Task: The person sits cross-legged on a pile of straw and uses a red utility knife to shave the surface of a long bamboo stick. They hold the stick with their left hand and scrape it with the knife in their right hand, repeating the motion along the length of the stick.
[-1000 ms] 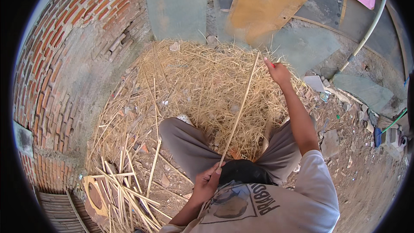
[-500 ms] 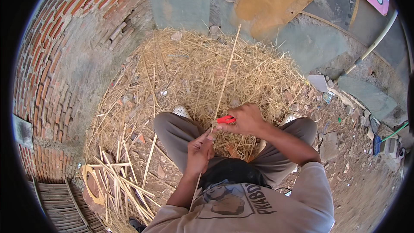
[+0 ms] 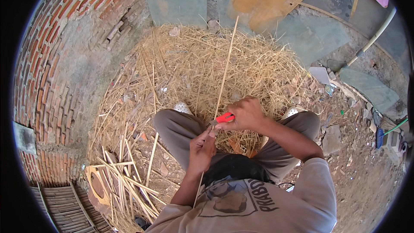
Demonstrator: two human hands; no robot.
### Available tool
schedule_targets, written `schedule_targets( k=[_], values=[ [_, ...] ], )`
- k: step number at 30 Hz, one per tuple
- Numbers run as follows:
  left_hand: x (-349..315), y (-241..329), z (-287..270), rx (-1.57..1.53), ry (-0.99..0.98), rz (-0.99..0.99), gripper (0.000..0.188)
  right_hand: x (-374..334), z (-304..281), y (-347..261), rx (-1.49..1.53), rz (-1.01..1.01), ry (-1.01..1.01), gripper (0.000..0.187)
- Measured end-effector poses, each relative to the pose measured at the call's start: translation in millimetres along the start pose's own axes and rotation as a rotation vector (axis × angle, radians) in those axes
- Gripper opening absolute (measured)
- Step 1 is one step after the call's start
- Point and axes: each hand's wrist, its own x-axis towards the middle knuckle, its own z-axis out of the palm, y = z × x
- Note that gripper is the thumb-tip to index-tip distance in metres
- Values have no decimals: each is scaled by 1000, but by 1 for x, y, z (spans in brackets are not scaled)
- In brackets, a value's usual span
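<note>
A long, thin bamboo strip (image 3: 227, 62) runs from the far straw, between my knees, and down beside my left forearm. My left hand (image 3: 202, 149) pinches the strip in front of my lap, fingers closed around it. Just above, my right hand (image 3: 246, 114) is closed on a red-handled knife (image 3: 225, 117). The knife's short blade points left and meets the strip close to my left fingertips. How deep the blade sits in the bamboo cannot be made out. My right fingers partly cover the handle.
Straw-like shavings (image 3: 194, 64) cover the ground ahead. Cut bamboo strips (image 3: 123, 181) lie in a heap at my left, near a slatted bamboo panel (image 3: 69, 207). A brick wall (image 3: 47, 73) rises on the left; sheets of board (image 3: 177, 0) lean at the back. Rubble lies right.
The knife and my right hand have shifted slightly left and up, and the blade now shows against the strip. Both hands keep their hold. The whole view has tilted a little.
</note>
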Motion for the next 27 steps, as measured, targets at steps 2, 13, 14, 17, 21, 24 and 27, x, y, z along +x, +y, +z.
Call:
schedule_targets(
  k=[2,13,14,17,21,24,27],
  values=[
    [1,-1,0,35,6,19,34,3,0,-2,-47,10,9,67],
    [-3,-2,1,181,9,16,33,9,6,27,-151,73,57,69],
    [-4,-2,0,187,0,6,33,10,4,37,-196,76,71,70],
    [-9,-6,-2,217,-19,-13,34,14,9,44,-204,102,40,70],
    [-16,-10,-5,232,-29,-5,34,21,6,60,-266,171,-42,71],
    [-25,-12,-5,239,-51,-43,33,29,6,67,-247,346,-199,72],
    [-36,-20,-5,193,-81,-102,32,22,4,129,-400,399,-20,75]
  ],
)
